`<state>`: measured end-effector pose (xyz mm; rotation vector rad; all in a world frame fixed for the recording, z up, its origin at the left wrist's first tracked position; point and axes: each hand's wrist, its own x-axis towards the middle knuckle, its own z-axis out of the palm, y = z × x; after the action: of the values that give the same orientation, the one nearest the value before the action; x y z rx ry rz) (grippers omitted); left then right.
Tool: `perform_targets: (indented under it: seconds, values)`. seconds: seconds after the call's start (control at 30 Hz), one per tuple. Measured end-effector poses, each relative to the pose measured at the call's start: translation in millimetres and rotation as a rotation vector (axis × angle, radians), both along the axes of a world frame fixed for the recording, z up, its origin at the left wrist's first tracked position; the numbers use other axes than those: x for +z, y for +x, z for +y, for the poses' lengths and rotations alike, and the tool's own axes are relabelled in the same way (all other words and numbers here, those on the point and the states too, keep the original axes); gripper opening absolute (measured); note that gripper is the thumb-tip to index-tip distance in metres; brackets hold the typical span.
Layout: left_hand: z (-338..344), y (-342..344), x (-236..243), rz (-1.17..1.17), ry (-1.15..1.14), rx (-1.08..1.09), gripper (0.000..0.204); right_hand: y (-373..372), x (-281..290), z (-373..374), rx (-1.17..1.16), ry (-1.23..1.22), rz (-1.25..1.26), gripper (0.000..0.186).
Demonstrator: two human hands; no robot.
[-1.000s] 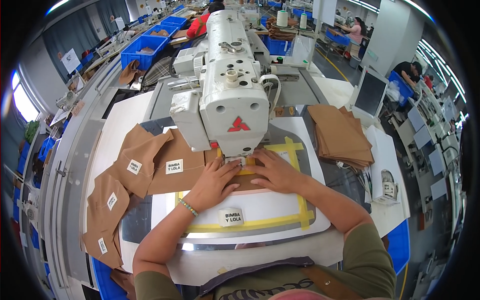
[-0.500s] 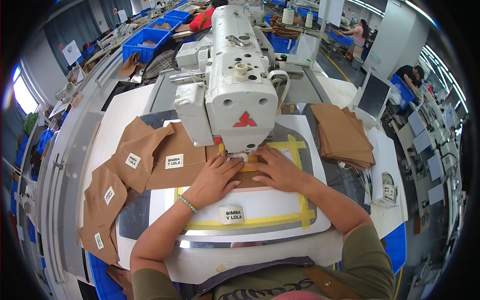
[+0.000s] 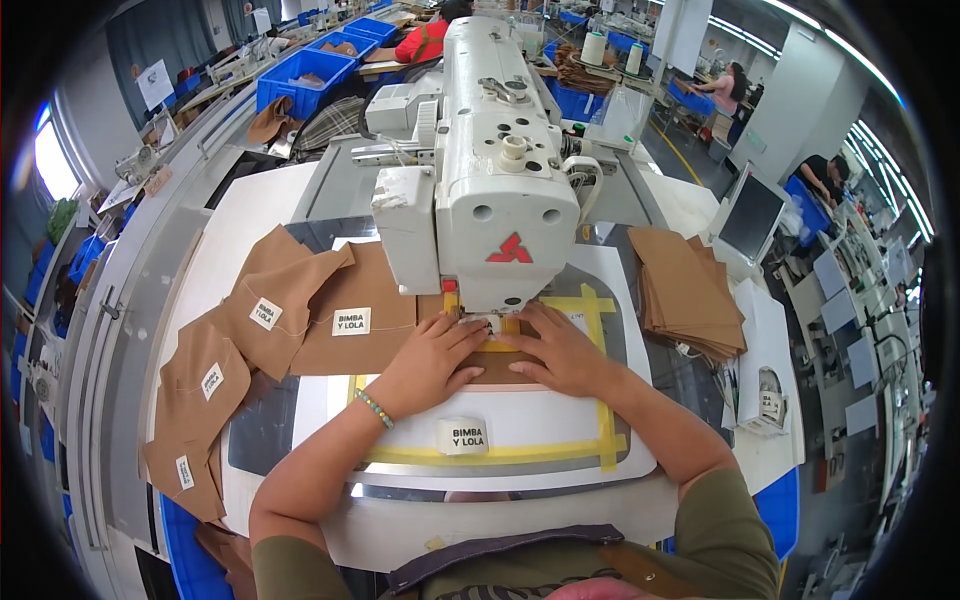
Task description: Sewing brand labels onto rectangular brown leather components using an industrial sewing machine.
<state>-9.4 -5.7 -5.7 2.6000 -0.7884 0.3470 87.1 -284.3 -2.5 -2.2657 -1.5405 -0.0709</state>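
My left hand [image 3: 432,362] and my right hand [image 3: 556,350] lie flat, fingers stretched forward, on a brown fabric piece [image 3: 505,373]. Their fingertips flank a white label [image 3: 489,329] with dark lettering, mostly hidden by fingers and the machine. A yellow strip borders it. Right above is the lower end of a large white sewing machine head [image 3: 510,215]. The brown piece rests on a white sheet [image 3: 380,410] edged with yellow tape [image 3: 500,450]. Closer to me, one loose white label [image 3: 462,436] lies on that sheet.
Several brown pieces [image 3: 300,290] with labels, joined by thread, trail down the left side. A stack of plain brown pieces [image 3: 690,290] lies at right, near a white box [image 3: 764,345] with a roll of labels. Beyond stand a screen [image 3: 750,210] and blue bins [image 3: 305,80].
The picture has shifted a little, so the machine head stands farther right and hides more of the label. Both hands remain pressed on the brown piece at nearly the same place.
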Motion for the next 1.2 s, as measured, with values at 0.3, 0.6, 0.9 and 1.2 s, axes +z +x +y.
perform_targets:
  seconds: [0.3,0.6,0.9,1.2]
  values:
    - [0.7,-1.2,-0.1,-0.016,0.003,0.022,0.054,0.8,-0.7,-0.5,-0.003,0.000,-0.003,0.047]
    - [5.5,3.4,-2.4,0.052,-0.067,0.014,0.048,-0.5,6.1,-0.1,-0.004,0.007,0.014,0.045]
    - [9.1,6.8,-8.2,0.035,-0.006,0.032,0.045,-97.4,168.2,-27.2,0.426,0.252,-0.241,0.036]
    - [10.4,11.1,1.8,-0.041,0.146,0.023,0.045,-172.9,211.5,-44.4,0.512,0.284,-0.320,0.031]
